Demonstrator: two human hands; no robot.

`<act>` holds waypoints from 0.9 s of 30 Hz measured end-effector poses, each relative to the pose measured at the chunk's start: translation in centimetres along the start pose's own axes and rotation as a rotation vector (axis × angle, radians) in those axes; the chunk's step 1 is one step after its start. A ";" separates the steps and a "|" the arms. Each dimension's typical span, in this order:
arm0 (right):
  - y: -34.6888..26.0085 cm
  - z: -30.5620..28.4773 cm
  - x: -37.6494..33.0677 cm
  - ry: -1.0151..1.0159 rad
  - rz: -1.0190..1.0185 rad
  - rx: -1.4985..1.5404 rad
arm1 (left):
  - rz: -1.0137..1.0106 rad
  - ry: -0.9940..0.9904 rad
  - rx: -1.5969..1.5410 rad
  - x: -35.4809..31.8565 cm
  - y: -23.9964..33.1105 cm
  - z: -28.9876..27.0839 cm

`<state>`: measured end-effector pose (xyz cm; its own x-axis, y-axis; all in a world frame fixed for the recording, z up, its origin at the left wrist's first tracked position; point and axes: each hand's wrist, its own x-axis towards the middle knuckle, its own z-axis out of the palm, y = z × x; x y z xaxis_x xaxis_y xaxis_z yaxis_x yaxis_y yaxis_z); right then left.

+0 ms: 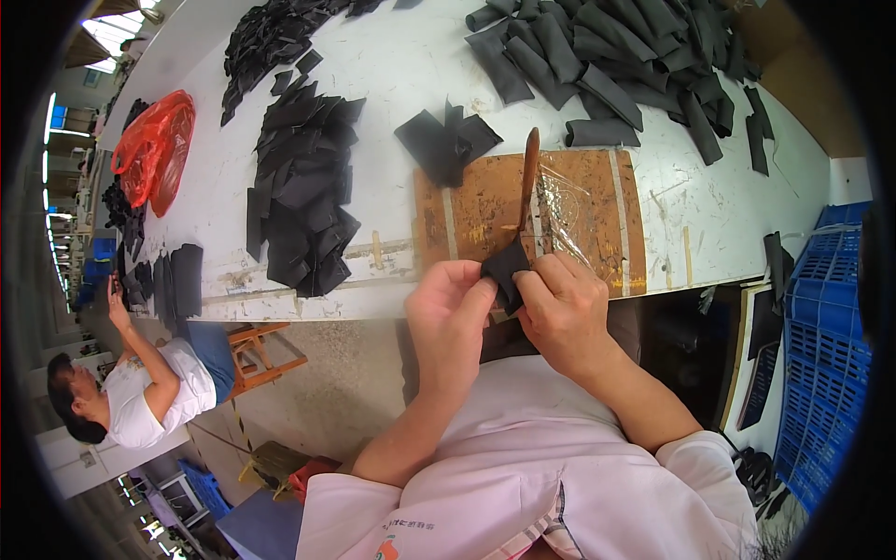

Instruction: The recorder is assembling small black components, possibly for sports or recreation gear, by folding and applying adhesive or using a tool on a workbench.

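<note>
Both hands meet at the table's front edge over a small black piece of fabric-like material. My left hand pinches its left side between thumb and fingers. On the right side, the curled fingers of my right hand grip it too. Just beyond the piece, a slim brown wooden stick rises from a worn brown board; the piece hides its lower end. Clear film covers part of the board. A few flat black pieces lie across the board's far left corner.
Flat black pieces are heaped to the left, with more behind. Rolled black pieces pile up at the far right. A red plastic bag lies far left, near a seated co-worker. Blue crates stand at my right.
</note>
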<state>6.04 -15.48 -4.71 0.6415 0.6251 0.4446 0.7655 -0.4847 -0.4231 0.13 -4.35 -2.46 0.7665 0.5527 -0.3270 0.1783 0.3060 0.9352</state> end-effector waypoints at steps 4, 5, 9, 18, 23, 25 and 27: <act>-0.8 -2.4 0.7 -0.187 0.338 0.648 | 0.104 -0.010 0.037 -0.2 -0.1 -0.1; -0.9 -2.8 0.9 -0.109 0.354 0.699 | 0.126 -0.040 0.074 -0.4 0.0 -0.1; -0.5 -2.1 0.8 0.004 0.280 0.748 | 0.322 -0.079 0.187 -1.0 -0.9 0.1; -0.6 1.3 0.6 0.159 0.180 0.295 | 0.055 0.079 -0.083 0.7 0.0 0.0; -0.6 0.4 0.7 0.120 0.238 0.631 | -0.193 -0.381 -0.559 1.1 1.4 -2.6; 0.0 0.3 0.5 -0.060 0.360 1.035 | -0.162 -0.331 -0.443 0.9 1.3 -2.5; -0.3 0.0 0.8 -0.108 0.521 1.273 | -0.133 -0.274 -0.326 1.0 1.0 -2.0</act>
<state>6.29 -14.81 -4.22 0.7856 0.6182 -0.0247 -0.1696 0.1768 -0.9695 -0.15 -1.94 -2.08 0.8930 0.2795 -0.3527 0.1163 0.6137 0.7809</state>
